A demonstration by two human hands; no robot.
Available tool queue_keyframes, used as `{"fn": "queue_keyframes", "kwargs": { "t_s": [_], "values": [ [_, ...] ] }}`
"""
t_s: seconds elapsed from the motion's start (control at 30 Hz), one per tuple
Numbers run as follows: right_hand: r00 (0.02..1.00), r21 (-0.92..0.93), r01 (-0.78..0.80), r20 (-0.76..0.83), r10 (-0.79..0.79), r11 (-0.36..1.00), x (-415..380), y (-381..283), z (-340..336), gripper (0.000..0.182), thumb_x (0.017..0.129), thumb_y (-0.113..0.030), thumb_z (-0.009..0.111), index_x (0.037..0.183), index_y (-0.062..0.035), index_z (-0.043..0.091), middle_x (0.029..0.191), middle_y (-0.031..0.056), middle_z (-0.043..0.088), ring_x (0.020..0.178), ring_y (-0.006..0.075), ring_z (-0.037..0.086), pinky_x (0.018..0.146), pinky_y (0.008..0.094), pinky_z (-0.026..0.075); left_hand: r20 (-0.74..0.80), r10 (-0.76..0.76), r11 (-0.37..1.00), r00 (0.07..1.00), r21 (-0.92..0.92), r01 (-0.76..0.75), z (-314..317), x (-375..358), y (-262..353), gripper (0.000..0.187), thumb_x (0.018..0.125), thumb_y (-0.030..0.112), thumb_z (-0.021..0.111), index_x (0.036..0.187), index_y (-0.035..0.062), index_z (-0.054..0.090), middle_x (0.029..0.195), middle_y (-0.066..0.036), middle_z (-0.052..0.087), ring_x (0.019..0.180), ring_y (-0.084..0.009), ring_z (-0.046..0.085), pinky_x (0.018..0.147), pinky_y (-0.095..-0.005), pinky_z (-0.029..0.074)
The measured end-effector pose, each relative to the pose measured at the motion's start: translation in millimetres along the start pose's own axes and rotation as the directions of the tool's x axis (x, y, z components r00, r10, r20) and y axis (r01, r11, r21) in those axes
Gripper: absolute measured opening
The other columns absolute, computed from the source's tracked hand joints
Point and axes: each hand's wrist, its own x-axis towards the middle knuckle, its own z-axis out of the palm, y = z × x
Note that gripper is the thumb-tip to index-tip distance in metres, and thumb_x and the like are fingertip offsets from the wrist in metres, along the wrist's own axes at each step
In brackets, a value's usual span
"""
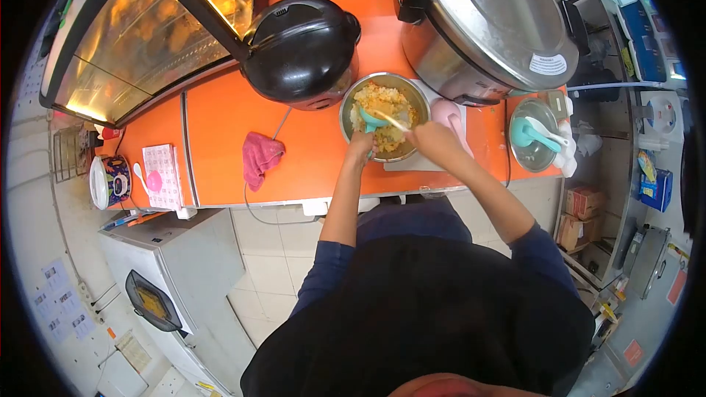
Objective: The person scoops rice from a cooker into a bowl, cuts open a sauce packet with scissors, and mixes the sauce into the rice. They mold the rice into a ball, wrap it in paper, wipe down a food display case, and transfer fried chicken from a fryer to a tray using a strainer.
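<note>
A metal bowl (pixel 344 114) with rice (pixel 379 95) and yellowish food in it stands on the orange counter in front of me. My left hand (pixel 362 145) is closed at the bowl's near side around the handle of a turquoise scoop (pixel 373 120), whose cup is over the rice. My right hand (pixel 432 140) grips a pale, long-handled utensil (pixel 391 120); its tip reaches into the bowl by the scoop. The kind of utensil is too small to tell. To the bowl's right lies a pink object (pixel 448 115), partly hidden by my right forearm.
Behind the bowl stand a black-lidded cooker (pixel 301 51) and a large steel rice cooker (pixel 493 37). A lit glass food cabinet (pixel 140 37) is at left. A pink cloth (pixel 262 159) lies on the counter (pixel 217 154). At right, a bowl (pixel 516 148) holds turquoise and white utensils.
</note>
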Motion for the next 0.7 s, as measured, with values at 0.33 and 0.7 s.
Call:
{"fn": "queue_keyframes", "kwargs": {
  "t_s": [0.33, 0.7],
  "values": [
    [0.979, -0.217, -0.1, -0.193, 0.058, 0.971, 48, -5, 79, 0.018, 0.075, -0.02, 0.055, 0.07, -0.0059, 0.065, 0.067, 0.0132, 0.063, 0.063, 0.0265, 0.064, 0.054, 0.0373, 0.051, 0.046, 0.16, 0.987, 0.986, -0.029, -0.159, 10, -3, -26, 0.021, 0.091, 0.02, 0.044, 0.08, 0.0031, 0.05, 0.058, 0.0, 0.045, 0.04, -0.0078, 0.04, 0.033, -0.0224, 0.03],
    [0.957, -0.199, -0.062, -0.29, 0.002, 0.978, 14, -6, 32, 0.016, 0.079, -0.016, 0.054, 0.073, -0.0022, 0.061, 0.06, 0.0126, 0.061, 0.057, 0.0227, 0.064, 0.045, 0.0328, 0.05, 0.144, 0.167, 0.985, 0.975, -0.072, -0.158, 7, -24, -32, 0.02, 0.092, 0.02, 0.042, 0.08, 0.0036, 0.046, 0.057, -0.002, 0.044, 0.04, -0.0089, 0.039, 0.033, -0.024, 0.029]
  ]
}}
